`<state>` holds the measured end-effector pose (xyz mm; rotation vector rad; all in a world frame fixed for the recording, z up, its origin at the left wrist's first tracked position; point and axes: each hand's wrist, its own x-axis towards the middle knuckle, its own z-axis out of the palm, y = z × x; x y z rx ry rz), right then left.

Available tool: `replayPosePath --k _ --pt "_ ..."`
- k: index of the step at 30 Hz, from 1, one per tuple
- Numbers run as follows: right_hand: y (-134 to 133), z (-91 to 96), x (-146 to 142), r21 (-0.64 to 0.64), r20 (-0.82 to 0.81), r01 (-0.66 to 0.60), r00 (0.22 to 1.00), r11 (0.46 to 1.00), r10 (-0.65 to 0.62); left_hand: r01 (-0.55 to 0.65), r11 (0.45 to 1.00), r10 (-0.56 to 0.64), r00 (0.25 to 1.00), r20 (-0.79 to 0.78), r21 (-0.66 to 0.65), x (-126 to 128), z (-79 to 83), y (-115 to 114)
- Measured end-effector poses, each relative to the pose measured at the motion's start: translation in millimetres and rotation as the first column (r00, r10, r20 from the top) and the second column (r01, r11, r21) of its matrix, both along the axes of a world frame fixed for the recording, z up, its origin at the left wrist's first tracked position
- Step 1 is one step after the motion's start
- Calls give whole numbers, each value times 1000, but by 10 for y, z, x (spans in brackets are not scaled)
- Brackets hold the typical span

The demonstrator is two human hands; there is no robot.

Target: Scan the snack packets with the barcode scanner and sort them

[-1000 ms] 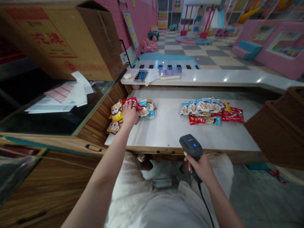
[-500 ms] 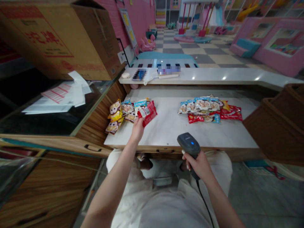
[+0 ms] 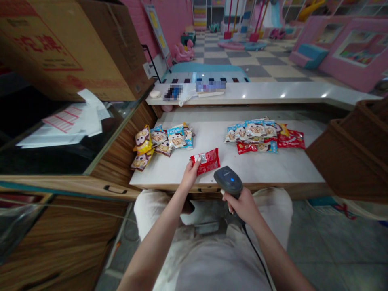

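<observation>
The left grip [image 3: 190,174] pinches a red snack packet [image 3: 206,161] by its end above the tabletop [image 3: 291,165], label up beside the barcode scanner [image 3: 227,181] that the right grip [image 3: 242,206] wraps closed around.

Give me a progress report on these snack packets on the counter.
Looks done: the blue and red packets grouped at the right of the white counter. In hand: the left hand grips a red packet, and the right hand holds a corded barcode scanner. Left: probably the yellow and blue packets bunched at the counter's left end.
</observation>
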<state>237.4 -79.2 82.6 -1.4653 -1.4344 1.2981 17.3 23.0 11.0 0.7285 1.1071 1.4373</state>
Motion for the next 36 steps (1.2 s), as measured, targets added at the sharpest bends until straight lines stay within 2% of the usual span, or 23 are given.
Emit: replayPosePath --k 8,17,21,26,30,33,36 --pt "8 41 -80 11 53 -49 997 999 48 19 1000 -18 999 -40 7 1 -9 -46" --pt "-25 90 -85 22 26 -58 998 998 57 45 997 -44 999 -25 59 -23 -114 -7" --pt "-20 68 -79 16 24 -55 998 998 54 -1 1000 2 999 -32 26 -14 -100 -3" --pt "-21 69 -56 5 9 -31 999 999 31 -20 1000 20 1000 12 3 16 11 -49" --pt "-33 66 10 -20 -10 11 1000 1000 -11 -12 1000 11 999 -31 -23 64 148 -45" --pt "-41 24 100 -38 -21 46 999 998 -47 -24 1000 23 989 -145 -5 149 266 86" --pt "-39 -21 204 -44 -30 72 997 996 -74 -68 992 96 953 -287 104 314 378 339"
